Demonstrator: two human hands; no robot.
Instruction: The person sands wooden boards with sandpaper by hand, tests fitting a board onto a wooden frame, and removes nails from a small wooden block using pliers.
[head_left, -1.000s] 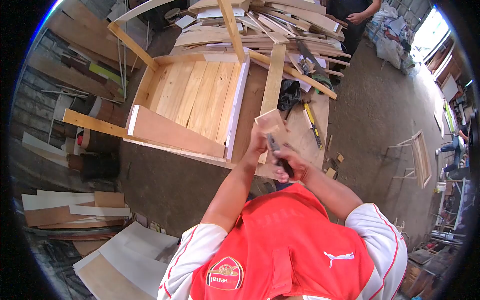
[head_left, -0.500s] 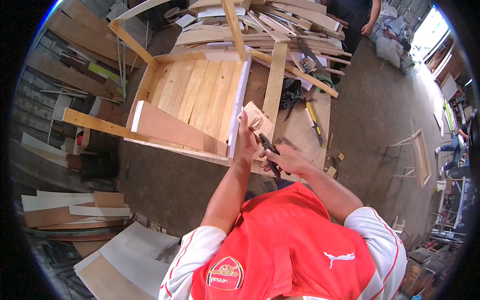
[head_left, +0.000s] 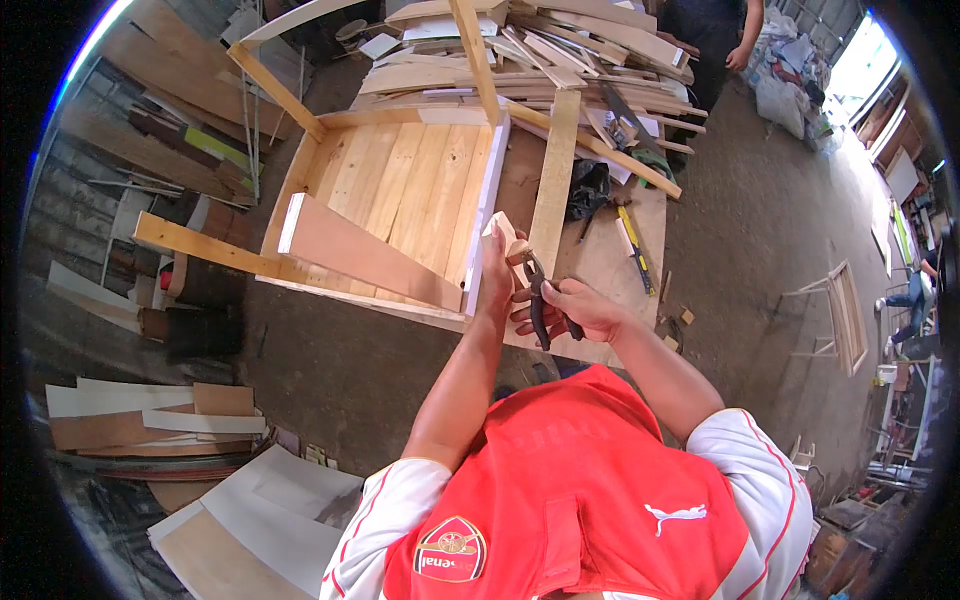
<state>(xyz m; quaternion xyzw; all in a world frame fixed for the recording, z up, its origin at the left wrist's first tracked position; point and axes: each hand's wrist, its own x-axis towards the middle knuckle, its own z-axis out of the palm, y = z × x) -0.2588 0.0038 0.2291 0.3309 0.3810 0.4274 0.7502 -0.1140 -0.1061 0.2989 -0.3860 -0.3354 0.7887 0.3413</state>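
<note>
In my left hand point(head_left: 495, 275) is a small wooden block point(head_left: 506, 234), gripped with the fingers wrapped around it. My right hand point(head_left: 583, 308) holds dark pliers point(head_left: 540, 300) by their handles, which are spread apart. The plier jaws are up against the block, close to my left fingers; what they bite on is too small to make out. Just left of my hands stands a wooden frame point(head_left: 485, 220) with a slatted panel point(head_left: 395, 185) inside and a tapered board point(head_left: 365, 250) along its near side.
A long plank point(head_left: 555, 175), a black bag point(head_left: 588, 190) and a yellow-and-black tool point(head_left: 635, 250) lie on the workbench point(head_left: 610, 290). Behind is a heap of wood strips point(head_left: 540, 60). Another person point(head_left: 738, 55) stands at the far right. Cut boards point(head_left: 150, 420) are stacked at left.
The block has turned in my left hand and shows a narrower face. My right hand has brought the pliers against it, and their handles have spread wider.
</note>
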